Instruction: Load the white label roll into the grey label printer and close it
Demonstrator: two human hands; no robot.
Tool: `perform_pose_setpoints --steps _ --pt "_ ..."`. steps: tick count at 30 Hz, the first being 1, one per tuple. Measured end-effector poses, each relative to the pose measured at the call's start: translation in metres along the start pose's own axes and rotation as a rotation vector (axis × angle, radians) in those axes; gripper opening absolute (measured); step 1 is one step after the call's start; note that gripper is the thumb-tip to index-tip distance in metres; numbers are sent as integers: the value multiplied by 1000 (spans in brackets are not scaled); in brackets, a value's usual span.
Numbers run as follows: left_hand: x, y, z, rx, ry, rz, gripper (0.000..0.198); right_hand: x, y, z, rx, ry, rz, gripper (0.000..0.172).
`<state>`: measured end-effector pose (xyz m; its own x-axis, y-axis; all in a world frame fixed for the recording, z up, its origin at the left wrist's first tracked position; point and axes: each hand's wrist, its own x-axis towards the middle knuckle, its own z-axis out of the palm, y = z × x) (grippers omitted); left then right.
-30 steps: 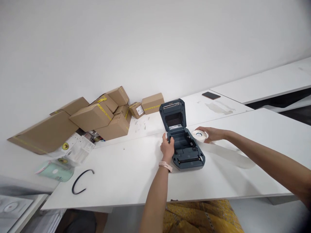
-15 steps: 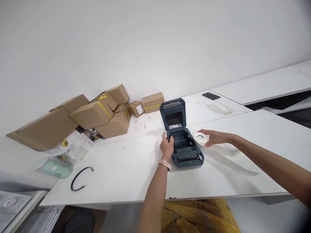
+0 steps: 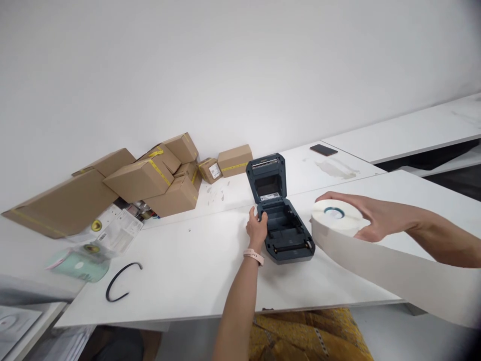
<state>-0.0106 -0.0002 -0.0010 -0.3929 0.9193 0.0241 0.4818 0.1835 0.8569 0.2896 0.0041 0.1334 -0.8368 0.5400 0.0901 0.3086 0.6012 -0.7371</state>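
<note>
A dark label printer (image 3: pixel 287 233) stands on the white table with its lid (image 3: pixel 266 175) raised and its inner bay bare. At its left edge, my left hand (image 3: pixel 257 225) is closed round the side, thumb over the rim. Off to the right, my right hand (image 3: pixel 370 215) grips a roll of white labels (image 3: pixel 334 219) from its far side. The roll has a blue-ringed core, and its loose strip (image 3: pixel 391 273) trails to the lower right, past the table's front edge. Roll and printer lie close together in view; I cannot tell the gap.
Stacked cardboard boxes (image 3: pixel 141 180) fill the back left. Before them lie plastic-wrapped papers (image 3: pixel 116 228), a mint-green pouch (image 3: pixel 80 263) and a black curved band (image 3: pixel 118 283). A phone (image 3: pixel 323 149) rests at the back right. The table's front edge (image 3: pixel 169 317) runs below.
My right hand has brought the label roll up nearer the camera and to the right, with its strip lifted along. My left hand stays on the printer. The view has shifted slightly.
</note>
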Motion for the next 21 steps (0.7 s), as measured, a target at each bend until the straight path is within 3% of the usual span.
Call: perform_pose_setpoints --steps 4,10,21 --pt "6 -5 -4 -50 -19 -19 68 51 -11 20 -10 -93 22 64" --pt "14 -11 -10 -157 -60 -74 76 128 12 50 -266 -118 33 61" --pt "16 -14 -8 -245 -69 -124 78 154 37 62 -638 -206 69 67"
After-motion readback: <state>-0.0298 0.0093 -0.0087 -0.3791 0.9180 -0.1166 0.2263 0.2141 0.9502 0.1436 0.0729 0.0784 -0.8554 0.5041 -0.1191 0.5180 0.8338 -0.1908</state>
